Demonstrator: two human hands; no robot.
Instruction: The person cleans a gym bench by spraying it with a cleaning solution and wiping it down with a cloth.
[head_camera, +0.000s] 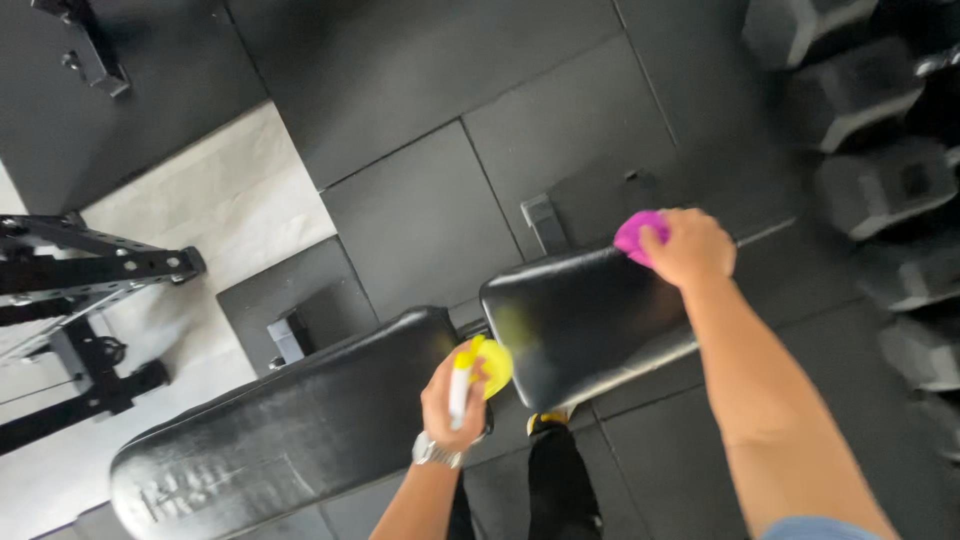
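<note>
A black padded weight bench lies below me, with a long back pad on the left and a shorter seat pad on the right. My right hand presses a pink cloth against the far upper corner of the seat pad. My left hand, with a metal watch on the wrist, grips a yellow and white spray bottle over the gap between the two pads. My dark trouser leg and a shoe show under the bench.
Black rubber floor tiles surround the bench, with a pale floor patch at left. A black perforated rack frame stands at the far left. Several dark hex dumbbells are stacked along the right edge.
</note>
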